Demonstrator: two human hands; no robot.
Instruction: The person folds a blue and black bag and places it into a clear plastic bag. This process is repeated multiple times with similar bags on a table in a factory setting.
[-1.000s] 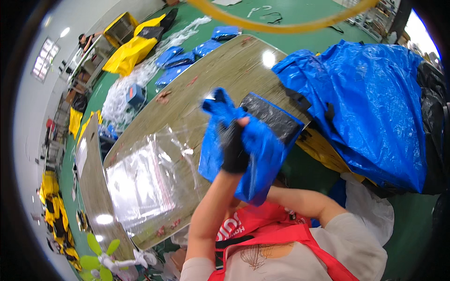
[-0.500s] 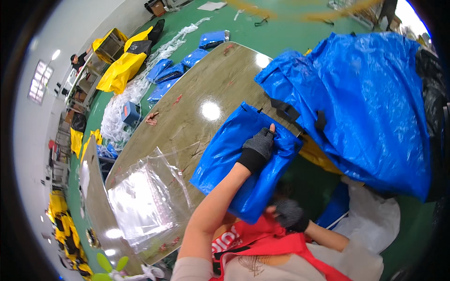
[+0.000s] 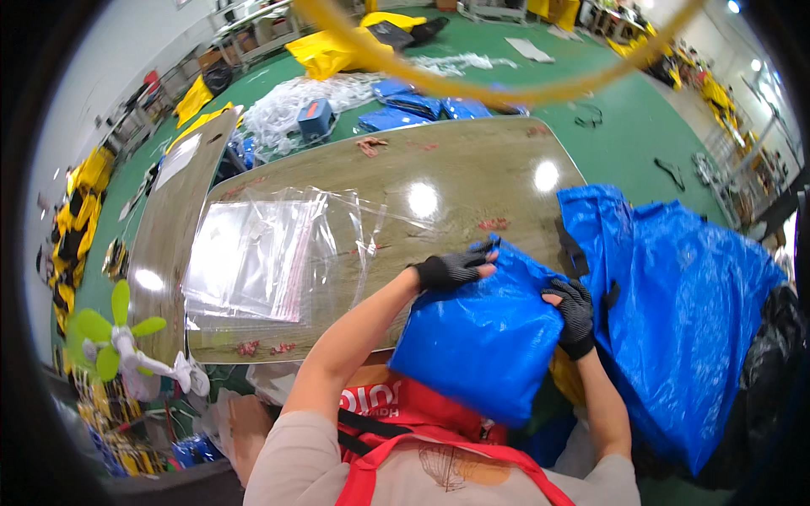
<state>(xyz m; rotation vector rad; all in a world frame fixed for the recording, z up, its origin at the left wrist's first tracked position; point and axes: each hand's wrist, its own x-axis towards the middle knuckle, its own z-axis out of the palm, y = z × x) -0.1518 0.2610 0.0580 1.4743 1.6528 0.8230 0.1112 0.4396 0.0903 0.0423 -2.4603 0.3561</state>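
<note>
Sheeting (image 3: 472, 337), blue, at near edge of table (image 3: 481, 160); clamped in right grip (image 3: 576, 314); touched by left grip (image 3: 458, 269) at far edge; cannot tell if closed

Bundle (image 3: 481, 337) between plastic sleeves (image 3: 253, 261) on the table (image 3: 472, 160), left, and sheeting (image 3: 688, 312), right

Bright, even indoor light fills the frame, with small lamps (image 3: 755, 65) glowing at upper right. Hard white glare spots sit on the wood-grain tabletop (image 3: 472, 156), and reflections wash out the clear plastic bags (image 3: 253, 261) left of centre. Softer sheen marks the blue tarpaulin bundle (image 3: 481, 337). A yellow band (image 3: 506, 94) across the top is out of focus. Fisheye distortion bows straight edges; the corners fall to black.
</note>
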